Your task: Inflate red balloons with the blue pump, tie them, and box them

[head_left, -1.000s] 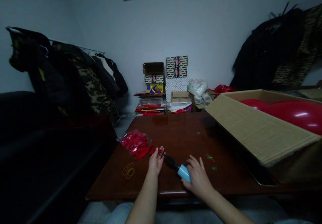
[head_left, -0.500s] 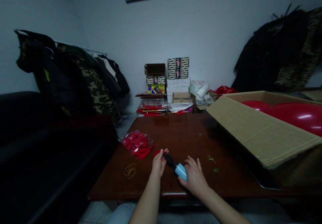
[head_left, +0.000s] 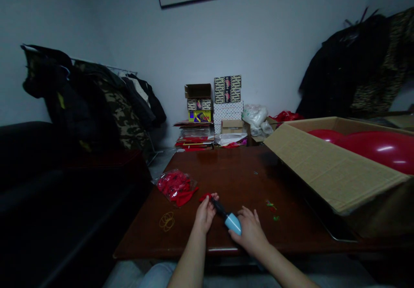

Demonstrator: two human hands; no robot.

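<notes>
A balloon hand pump (head_left: 233, 223) with a light blue barrel and a black nozzle end slants over the near part of the brown table. My left hand (head_left: 206, 214) pinches a small limp red balloon (head_left: 205, 197) at the black tip. How far the balloon's neck sits over the nozzle is hidden by the fingers. My right hand (head_left: 251, 233) lies curled against the blue barrel, thumb underneath, covering its rear end. To the left, a clear plastic bag (head_left: 174, 185) of red balloons lies on the table.
Yellow rubber bands (head_left: 167, 221) lie at the table's left front. Small coloured bits (head_left: 271, 205) rest right of my hands. An open cardboard box (head_left: 330, 167) holding inflated red balloons (head_left: 378, 148) stands at the right, beside a dark flat device (head_left: 336, 232). Stacked boxes (head_left: 228, 115) stand behind the table.
The view has tilted up slightly. Both hands keep nearly the same places on the balloon and pump; the right hand's fingers look a little more closed.
</notes>
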